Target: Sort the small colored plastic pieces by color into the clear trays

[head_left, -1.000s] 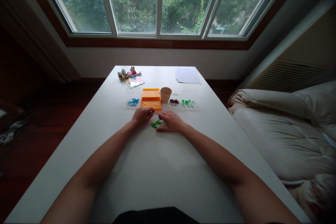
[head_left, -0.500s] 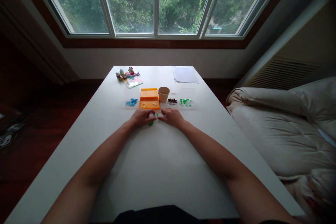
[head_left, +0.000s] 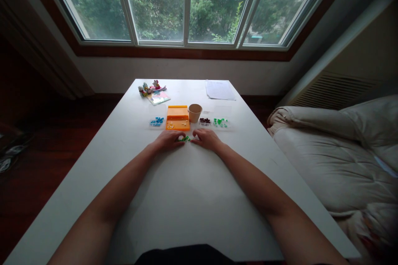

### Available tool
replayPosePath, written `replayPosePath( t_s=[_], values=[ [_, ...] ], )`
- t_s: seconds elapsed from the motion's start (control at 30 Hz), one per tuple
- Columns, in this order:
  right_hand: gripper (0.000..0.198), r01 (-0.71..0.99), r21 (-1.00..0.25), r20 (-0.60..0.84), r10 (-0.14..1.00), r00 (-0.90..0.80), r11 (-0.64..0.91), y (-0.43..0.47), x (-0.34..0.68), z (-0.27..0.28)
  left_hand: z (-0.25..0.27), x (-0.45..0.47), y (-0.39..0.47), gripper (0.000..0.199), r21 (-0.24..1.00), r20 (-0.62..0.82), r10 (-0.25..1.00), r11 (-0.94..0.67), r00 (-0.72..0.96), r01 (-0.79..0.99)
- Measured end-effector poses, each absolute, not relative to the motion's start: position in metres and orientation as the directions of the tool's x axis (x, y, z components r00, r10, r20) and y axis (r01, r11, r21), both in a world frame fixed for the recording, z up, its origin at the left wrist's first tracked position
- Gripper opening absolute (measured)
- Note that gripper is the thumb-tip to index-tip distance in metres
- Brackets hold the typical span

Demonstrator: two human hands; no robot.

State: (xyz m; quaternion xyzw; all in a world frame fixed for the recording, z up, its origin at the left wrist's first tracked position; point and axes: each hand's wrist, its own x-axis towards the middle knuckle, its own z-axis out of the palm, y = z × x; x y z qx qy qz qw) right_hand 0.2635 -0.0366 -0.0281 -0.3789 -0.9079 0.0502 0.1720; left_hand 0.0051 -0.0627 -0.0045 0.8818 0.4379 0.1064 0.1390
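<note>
Just in front of the orange box, my left hand [head_left: 169, 140] is closed, thumb and fingers curled together around one end of a short row of small green pieces [head_left: 185, 138]. These pieces look like beads, but they are too small to tell for certain. My right hand [head_left: 207, 138] faces it from the other side, its thumb and forefinger brought together at the right end of the row. Whatever its fingertips pinch is too small to make out. Both forearms rest low over the white table [head_left: 186, 198].
Beyond my hands stand an open orange box [head_left: 177, 112] with small pale pieces and a brown paper cup [head_left: 195, 113]. Clear trays hold blue pieces [head_left: 157, 121], dark brown pieces [head_left: 205, 121] and green pieces [head_left: 220, 122]. Figurines [head_left: 152, 87] and papers [head_left: 220, 90] lie farther back.
The green pieces that hung below my left hand now lie in a row between both hands. My right hand has shifted slightly to the right.
</note>
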Motion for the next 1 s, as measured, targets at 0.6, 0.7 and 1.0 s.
replayPosePath(
  t_s=[0.6,0.7,1.0],
  values=[
    [0.014,0.586,-0.383,0.376,0.699,-0.608,0.715,-0.024,0.282,-0.035,-0.016,0.003,-0.056,0.025,0.348,0.242,0.804,-0.594,0.542,0.725],
    [0.014,0.554,-0.401,0.356,0.682,-0.639,0.729,-0.026,0.284,-0.030,-0.016,-0.001,-0.054,0.021,0.372,0.241,0.817,-0.576,0.524,0.728],
    [0.012,0.531,-0.370,0.320,0.641,-0.698,0.763,-0.029,0.280,-0.026,-0.018,-0.001,-0.052,0.015,0.383,0.210,0.830,-0.556,0.517,0.738]
  ],
)
